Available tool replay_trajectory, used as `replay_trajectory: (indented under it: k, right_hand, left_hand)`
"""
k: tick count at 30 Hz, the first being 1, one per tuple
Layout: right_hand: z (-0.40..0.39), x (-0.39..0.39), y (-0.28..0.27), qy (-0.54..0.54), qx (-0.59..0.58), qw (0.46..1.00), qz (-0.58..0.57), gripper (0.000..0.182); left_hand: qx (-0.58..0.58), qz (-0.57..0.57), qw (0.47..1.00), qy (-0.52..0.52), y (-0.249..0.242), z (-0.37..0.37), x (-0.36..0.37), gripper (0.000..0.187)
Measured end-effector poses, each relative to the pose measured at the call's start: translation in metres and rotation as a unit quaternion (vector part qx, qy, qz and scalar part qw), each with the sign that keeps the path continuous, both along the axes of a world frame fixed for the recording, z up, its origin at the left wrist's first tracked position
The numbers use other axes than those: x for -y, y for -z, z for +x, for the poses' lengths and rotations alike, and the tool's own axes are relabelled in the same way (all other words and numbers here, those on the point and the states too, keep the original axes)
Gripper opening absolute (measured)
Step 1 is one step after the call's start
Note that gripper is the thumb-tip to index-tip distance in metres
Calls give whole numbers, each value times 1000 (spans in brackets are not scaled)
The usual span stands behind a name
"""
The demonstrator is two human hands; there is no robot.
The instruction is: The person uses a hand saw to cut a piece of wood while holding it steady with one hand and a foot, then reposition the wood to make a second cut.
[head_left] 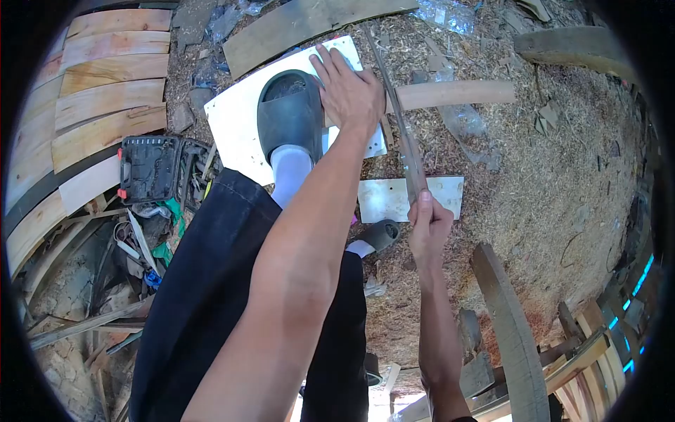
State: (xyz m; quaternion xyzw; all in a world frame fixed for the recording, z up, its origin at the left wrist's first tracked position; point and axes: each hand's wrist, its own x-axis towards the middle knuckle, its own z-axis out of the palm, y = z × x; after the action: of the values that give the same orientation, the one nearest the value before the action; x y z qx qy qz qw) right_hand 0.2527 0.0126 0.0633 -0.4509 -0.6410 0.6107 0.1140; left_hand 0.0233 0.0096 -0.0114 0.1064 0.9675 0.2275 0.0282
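My left hand [349, 95] lies with spread fingers at the right end of a white board [232, 116], beside a dark slide sandal [290, 116] worn on a foot on that board. A pale curved wooden strip [457, 93] extends to the right from beneath this hand. My right hand [429, 221] is closed round the lower end of a long, thin, dark tool [406, 141], perhaps a saw. The tool runs up past the left hand and crosses the strip close beside it. Below, a smaller white board [380, 200] lies under the tool's lower part.
Stacked wooden slats [116, 70] and an open black tool case [149, 169] are at the left. A curved beam [510, 323] stands at the lower right, another [576, 49] at the upper right. Sawdust and plastic scraps cover the ground. A second sandal [383, 235] is near the smaller board.
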Motion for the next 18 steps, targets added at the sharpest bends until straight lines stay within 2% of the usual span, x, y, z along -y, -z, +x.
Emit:
replay_trajectory:
  k: [3,7,9,12,15,18]
  right_hand:
    - [13,2,2,3,-9,1000,3,44]
    - [18,1,1,18,-21,999,27,45]
    - [11,-3,7,-15,35,999,16,45]
    - [-22,-16,9,-6,37,999,-27,44]
    - [-9,-10,6,-21,55,998,-1,45]
    - [34,-2,-9,-50,42,997,46,47]
  left_hand:
    - [5,40,999,-20,1,1,-3,63]
    - [-13,-14,1000,-21,1,-1,-6,64]
    - [1,-25,999,-20,-1,1,-6,63]
    - [-3,-42,999,-15,-3,1,-7,63]
    - [-1,-58,998,-12,-7,-3,-6,62]
    - [20,-15,1000,-19,-5,-2,-8,62]
